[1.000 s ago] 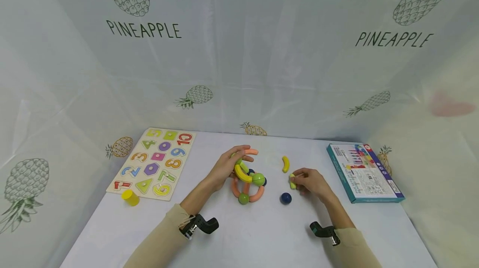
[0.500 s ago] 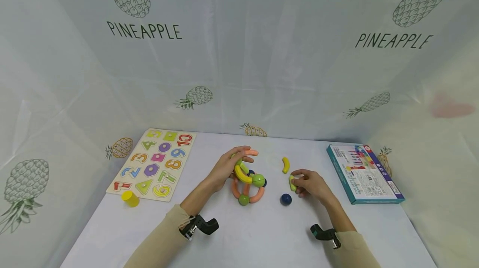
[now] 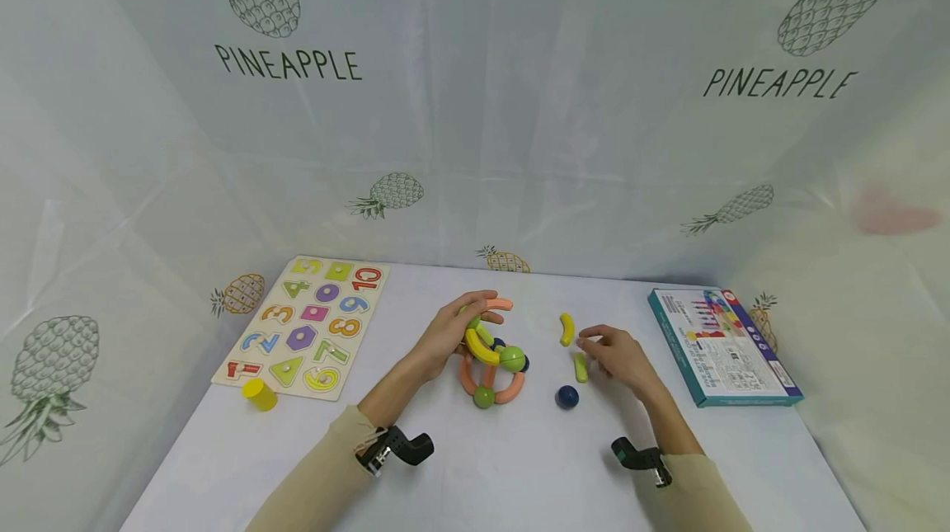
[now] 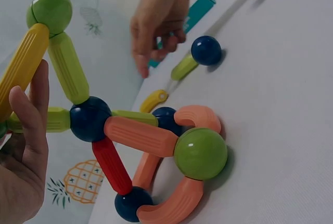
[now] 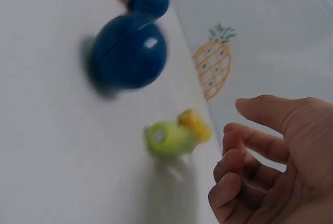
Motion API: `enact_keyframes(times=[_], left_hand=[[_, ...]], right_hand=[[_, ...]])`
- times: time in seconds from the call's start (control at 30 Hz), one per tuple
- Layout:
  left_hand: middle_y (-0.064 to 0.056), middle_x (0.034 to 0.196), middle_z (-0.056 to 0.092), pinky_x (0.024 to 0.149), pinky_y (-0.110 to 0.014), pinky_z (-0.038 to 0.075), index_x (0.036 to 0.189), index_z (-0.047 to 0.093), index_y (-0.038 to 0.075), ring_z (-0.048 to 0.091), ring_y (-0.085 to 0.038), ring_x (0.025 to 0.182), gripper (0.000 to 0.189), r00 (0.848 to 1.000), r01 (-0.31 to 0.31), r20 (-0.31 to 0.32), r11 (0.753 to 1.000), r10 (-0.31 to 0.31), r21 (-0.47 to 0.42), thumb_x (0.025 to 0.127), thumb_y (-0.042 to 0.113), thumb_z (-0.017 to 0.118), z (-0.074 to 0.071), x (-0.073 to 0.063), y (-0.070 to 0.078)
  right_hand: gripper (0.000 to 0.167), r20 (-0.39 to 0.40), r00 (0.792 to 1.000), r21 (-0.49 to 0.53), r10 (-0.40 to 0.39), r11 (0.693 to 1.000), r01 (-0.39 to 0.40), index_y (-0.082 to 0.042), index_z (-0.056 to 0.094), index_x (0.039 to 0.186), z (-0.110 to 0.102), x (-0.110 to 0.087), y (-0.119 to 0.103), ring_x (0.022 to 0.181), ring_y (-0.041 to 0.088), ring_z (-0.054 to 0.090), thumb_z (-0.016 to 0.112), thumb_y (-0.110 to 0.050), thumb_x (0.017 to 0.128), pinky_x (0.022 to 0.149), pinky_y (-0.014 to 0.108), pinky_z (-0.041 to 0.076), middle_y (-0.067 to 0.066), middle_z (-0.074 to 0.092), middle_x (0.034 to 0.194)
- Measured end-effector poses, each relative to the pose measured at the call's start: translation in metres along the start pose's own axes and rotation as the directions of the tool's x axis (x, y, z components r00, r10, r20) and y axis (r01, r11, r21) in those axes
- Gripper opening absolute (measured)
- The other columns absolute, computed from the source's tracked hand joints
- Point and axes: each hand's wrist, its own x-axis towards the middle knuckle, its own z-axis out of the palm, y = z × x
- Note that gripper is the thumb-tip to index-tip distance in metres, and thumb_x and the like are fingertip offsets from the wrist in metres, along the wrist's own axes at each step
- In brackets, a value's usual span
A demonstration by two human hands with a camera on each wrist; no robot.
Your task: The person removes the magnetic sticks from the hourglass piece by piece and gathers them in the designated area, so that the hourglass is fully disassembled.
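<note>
My left hand [image 3: 443, 336] holds the upper left part of a magnetic rod-and-ball structure [image 4: 91, 119]. It joins green and dark blue balls with yellow, lime, red and salmon rods, and its base of curved salmon rods touches the table. In the left wrist view, the fingers [image 4: 35, 122] lie by the yellow curved rod [image 4: 22, 68]; their full hold is partly hidden. My right hand [image 3: 619, 357] has nothing in it, its fingers loosely bent. It hovers beside a loose lime rod [image 3: 580, 367] and a yellow curved rod [image 3: 567, 329]. A loose dark blue ball [image 3: 567, 397] sits nearer me.
A wooden number-and-shape puzzle board [image 3: 306, 326] lies at the left, with a yellow cylinder [image 3: 259, 393] at its near edge. On the right lies a flat teal-edged box [image 3: 731, 342]. A pineapple-print cloth [image 3: 519, 144] hangs behind the white table [image 3: 512, 474].
My right hand has let go of the lime rod, which stays on the table, and has shifted slightly away from me toward the yellow rod. The left hand and structure look unmoved.
</note>
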Motion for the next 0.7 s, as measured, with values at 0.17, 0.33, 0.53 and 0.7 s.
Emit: enact_keyframes(times=[0.17,0.33,0.53,0.7], left_hand=[[-0.006,0.119,0.072,0.047,-0.024,0.047,0.138,0.058,0.034,0.051,-0.013,0.055,0.041,1.0,0.012,-0.005,1.0,-0.012,0.008,0.103,0.053,0.048,0.001,0.002,0.0],[-0.005,0.118,0.072,0.047,-0.024,0.046,0.138,0.057,0.033,0.05,-0.014,0.056,0.041,1.0,0.025,-0.009,1.0,-0.024,0.009,0.103,0.053,0.048,0.001,0.003,0.0],[-0.003,0.116,0.073,0.047,-0.024,0.044,0.14,0.056,0.03,0.048,-0.012,0.053,0.044,0.999,0.038,-0.027,0.999,-0.038,0.014,0.103,0.052,0.048,0.002,0.004,0.001],[-0.007,0.117,0.073,0.046,-0.024,0.045,0.143,0.052,0.026,0.049,-0.013,0.054,0.049,0.997,0.047,-0.066,0.998,-0.044,0.037,0.102,0.053,0.051,0.004,0.002,0.002]], right_hand=[[0.046,0.021,0.992,0.091,-0.124,0.988,0.122,-0.009,0.064,0.129,0.006,0.007,-0.04,0.072,0.025,0.057,0.056,-0.045,0.102,0.059,0.033,0.05,0.019,0.064,0.095],[0.05,0.101,0.969,0.191,-0.224,0.96,0.203,-0.012,0.068,0.125,0.028,0.012,-0.086,0.078,0.026,0.061,0.048,-0.053,0.104,0.064,0.034,0.052,0.016,0.067,0.101],[0.041,0.164,0.924,0.227,-0.345,0.925,0.305,-0.012,0.074,0.105,0.047,0.019,-0.121,0.071,0.024,0.058,0.053,-0.048,0.103,0.06,0.032,0.05,0.019,0.065,0.091],[0.028,0.138,0.912,0.217,-0.386,0.91,0.353,-0.016,0.074,0.111,0.05,0.02,-0.131,0.06,0.021,0.048,0.057,-0.036,0.103,0.058,0.036,0.046,0.01,0.055,0.072]])
